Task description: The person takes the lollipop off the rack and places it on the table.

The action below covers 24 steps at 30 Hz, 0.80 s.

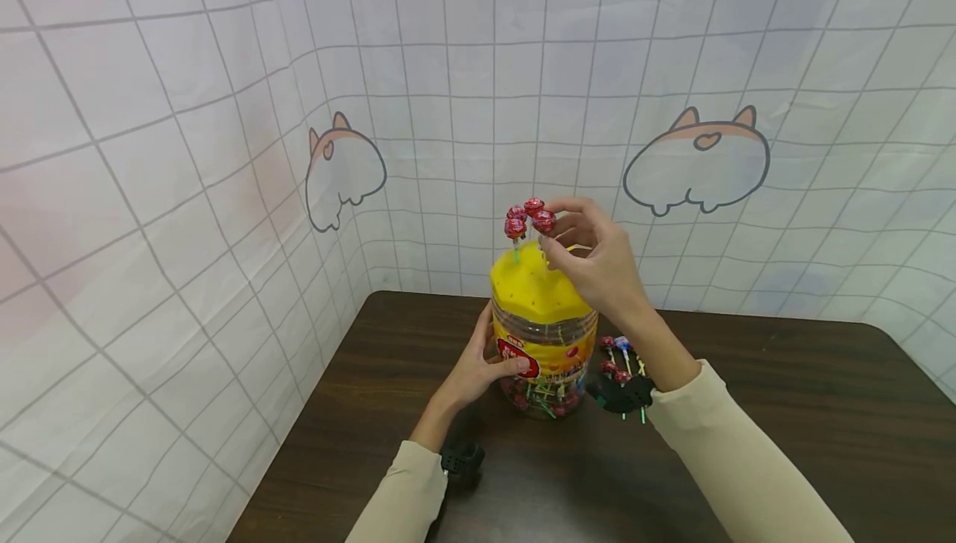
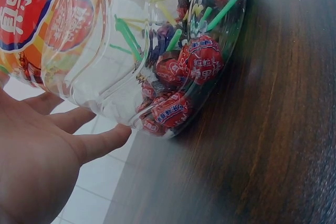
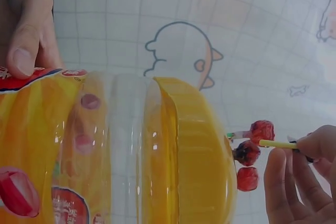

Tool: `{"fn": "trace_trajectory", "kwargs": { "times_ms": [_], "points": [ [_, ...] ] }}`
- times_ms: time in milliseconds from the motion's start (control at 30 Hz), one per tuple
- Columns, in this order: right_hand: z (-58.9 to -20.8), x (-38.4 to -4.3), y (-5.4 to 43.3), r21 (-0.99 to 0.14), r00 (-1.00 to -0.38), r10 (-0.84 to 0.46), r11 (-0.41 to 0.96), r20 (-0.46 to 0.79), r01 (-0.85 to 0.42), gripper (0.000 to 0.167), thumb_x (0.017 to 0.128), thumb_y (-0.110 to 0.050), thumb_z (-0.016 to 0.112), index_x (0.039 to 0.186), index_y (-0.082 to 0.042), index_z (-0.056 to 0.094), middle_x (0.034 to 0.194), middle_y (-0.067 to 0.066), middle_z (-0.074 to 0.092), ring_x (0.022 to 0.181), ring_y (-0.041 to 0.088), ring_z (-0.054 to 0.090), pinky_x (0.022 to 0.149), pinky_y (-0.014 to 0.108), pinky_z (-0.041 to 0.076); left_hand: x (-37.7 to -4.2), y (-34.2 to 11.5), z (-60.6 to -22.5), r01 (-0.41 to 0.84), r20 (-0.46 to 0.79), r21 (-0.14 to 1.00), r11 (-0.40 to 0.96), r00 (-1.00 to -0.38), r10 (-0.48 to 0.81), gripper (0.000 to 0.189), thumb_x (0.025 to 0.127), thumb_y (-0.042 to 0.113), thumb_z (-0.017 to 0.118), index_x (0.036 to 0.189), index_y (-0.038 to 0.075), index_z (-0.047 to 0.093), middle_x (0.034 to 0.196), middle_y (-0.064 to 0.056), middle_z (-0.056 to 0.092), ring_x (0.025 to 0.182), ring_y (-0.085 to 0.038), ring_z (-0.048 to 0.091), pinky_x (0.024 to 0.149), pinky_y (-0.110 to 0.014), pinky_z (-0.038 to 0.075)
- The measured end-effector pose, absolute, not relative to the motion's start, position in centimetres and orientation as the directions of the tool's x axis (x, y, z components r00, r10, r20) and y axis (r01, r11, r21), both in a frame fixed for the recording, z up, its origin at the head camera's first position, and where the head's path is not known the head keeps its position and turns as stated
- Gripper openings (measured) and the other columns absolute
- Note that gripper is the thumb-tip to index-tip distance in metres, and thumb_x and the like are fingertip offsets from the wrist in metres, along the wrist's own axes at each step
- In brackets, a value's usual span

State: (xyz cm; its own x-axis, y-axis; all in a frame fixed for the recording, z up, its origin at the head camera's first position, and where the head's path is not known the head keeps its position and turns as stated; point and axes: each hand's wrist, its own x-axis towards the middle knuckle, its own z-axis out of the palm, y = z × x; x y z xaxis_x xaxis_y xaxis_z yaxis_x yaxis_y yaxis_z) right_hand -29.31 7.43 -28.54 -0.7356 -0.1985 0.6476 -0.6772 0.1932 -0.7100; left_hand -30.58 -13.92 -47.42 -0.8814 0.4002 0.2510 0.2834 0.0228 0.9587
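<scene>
A clear plastic candy jar [image 1: 547, 352] with a yellow lid [image 1: 526, 281] stands upright on the table. My left hand [image 1: 478, 367] holds its side, thumb across the label and fingers round the far side; several of those fingers touch the clear wall in the left wrist view. Above the lid, my right hand [image 1: 590, 248] pinches a red-wrapped lollipop [image 1: 543, 222]. Its yellow stick [image 3: 275, 144] points toward the lid in the right wrist view, apart from it. Other red lollipops [image 1: 515, 228] stand in the lid by their sticks. Small holes dot the lid.
Several loose lollipops [image 1: 623, 345], red and blue, lie on the dark wooden table [image 1: 777, 410] right of the jar, partly behind the right wrist's black strap. More lollipops [image 2: 202, 59] lie in the jar's bottom. A white gridded curtain [image 1: 478, 45] hangs behind and at left.
</scene>
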Motion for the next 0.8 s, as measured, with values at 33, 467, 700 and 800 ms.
{"fn": "trace_trajectory", "kwargs": {
  "times_ms": [33, 467, 700, 800],
  "points": [
    [-28.6, -29.2, 7.6, -0.713, -0.737, -0.200, 0.188, 0.645, -0.675, 0.038, 0.094, -0.003, 0.070, 0.130, -0.007, 0.060, 0.098, 0.017, 0.069, 0.076, 0.021, 0.067, 0.069, 0.024, 0.061, -30.6, -13.9, -47.4, 0.284, 0.252, 0.959, 0.022, -0.881, 0.400, 0.100, 0.090, 0.046, 0.077, 0.161, 0.048, 0.006, 0.155, -0.009, 0.038, 0.140, -0.032, 0.046, 0.113, -0.059, 0.043],
    [-30.3, -28.1, 10.3, -0.743, -0.776, -0.180, 0.223, 0.605, -0.631, 0.036, 0.093, -0.003, 0.068, 0.128, -0.006, 0.058, 0.100, 0.012, 0.066, 0.080, 0.017, 0.066, 0.071, 0.024, 0.059, -30.6, -13.9, -47.5, 0.288, 0.258, 0.957, 0.019, -0.882, 0.395, 0.101, 0.088, 0.048, 0.078, 0.160, 0.050, 0.008, 0.155, -0.009, 0.038, 0.142, -0.033, 0.044, 0.112, -0.059, 0.044],
    [-32.0, -27.8, 12.2, -0.759, -0.791, -0.174, 0.223, 0.586, -0.611, 0.036, 0.095, -0.002, 0.067, 0.129, -0.006, 0.057, 0.102, 0.012, 0.065, 0.081, 0.017, 0.066, 0.070, 0.024, 0.060, -30.6, -14.0, -47.6, 0.294, 0.268, 0.956, 0.002, -0.875, 0.403, 0.100, 0.090, 0.042, 0.078, 0.160, 0.049, 0.007, 0.154, -0.010, 0.038, 0.140, -0.033, 0.046, 0.112, -0.059, 0.045],
    [-32.7, -27.6, 13.0, -0.774, -0.803, -0.170, 0.214, 0.572, -0.596, 0.036, 0.095, -0.001, 0.067, 0.130, -0.005, 0.056, 0.103, 0.013, 0.065, 0.080, 0.017, 0.066, 0.068, 0.026, 0.061, -30.6, -14.0, -47.6, 0.297, 0.273, 0.955, -0.003, -0.873, 0.405, 0.101, 0.090, 0.042, 0.078, 0.161, 0.047, 0.006, 0.154, -0.011, 0.039, 0.140, -0.033, 0.047, 0.112, -0.059, 0.044]
  ]
}}
